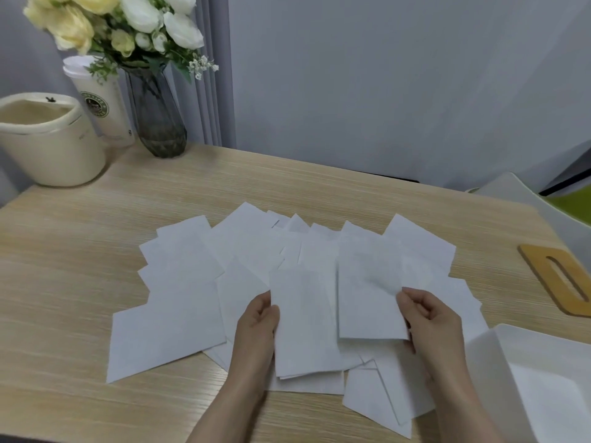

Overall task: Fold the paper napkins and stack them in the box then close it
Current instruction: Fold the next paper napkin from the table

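Observation:
Several white paper napkins [179, 282] lie fanned out and overlapping across the middle of the wooden table [64, 251]. My left hand [257, 324] pinches the left edge of one napkin [303, 321] raised over the pile. My right hand [428, 321] pinches the right edge of that napkin's half [367, 292], which stands up from a fold down its middle. The open white box [511, 356] sits at the lower right corner of the view, its inside showing white. A wooden lid [559, 276] with a long slot lies on the table beyond the box.
At the back left stand a cream bucket-shaped container [48, 142], a white paper cup [102, 100] and a dark glass vase [156, 113] of flowers. A white chair back [524, 193] shows past the table's right edge. A grey wall lies behind.

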`<action>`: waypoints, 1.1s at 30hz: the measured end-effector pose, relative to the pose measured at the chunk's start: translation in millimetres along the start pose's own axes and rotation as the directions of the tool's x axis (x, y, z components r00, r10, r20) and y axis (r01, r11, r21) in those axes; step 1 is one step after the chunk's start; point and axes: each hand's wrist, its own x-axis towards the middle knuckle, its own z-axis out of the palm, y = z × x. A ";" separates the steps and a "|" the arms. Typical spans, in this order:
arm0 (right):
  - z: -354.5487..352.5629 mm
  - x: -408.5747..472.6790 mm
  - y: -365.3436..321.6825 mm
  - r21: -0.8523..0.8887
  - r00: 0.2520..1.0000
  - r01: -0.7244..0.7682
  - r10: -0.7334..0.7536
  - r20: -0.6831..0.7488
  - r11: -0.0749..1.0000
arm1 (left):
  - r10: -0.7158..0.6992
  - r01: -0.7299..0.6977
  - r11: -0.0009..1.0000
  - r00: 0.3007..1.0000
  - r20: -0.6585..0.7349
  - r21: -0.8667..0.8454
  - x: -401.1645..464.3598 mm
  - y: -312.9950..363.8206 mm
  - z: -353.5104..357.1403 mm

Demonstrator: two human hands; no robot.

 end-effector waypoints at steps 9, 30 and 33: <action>41.6 -29.6 -9.6 0.117 0.933 -0.219 0.172 0.316 0.969 | -0.042 0.042 0.999 0.999 0.014 0.008 2.8 0.7 -2.7; 57.1 -39.8 8.4 -0.062 0.945 -0.124 0.136 0.296 0.990 | 0.004 -0.003 1.000 1.000 0.028 -0.025 4.4 -2.3 -1.4; 55.4 -43.9 6.3 -0.128 0.973 0.035 -0.005 0.231 0.991 | 0.020 -0.019 0.999 0.999 0.032 -0.029 2.9 -0.1 0.0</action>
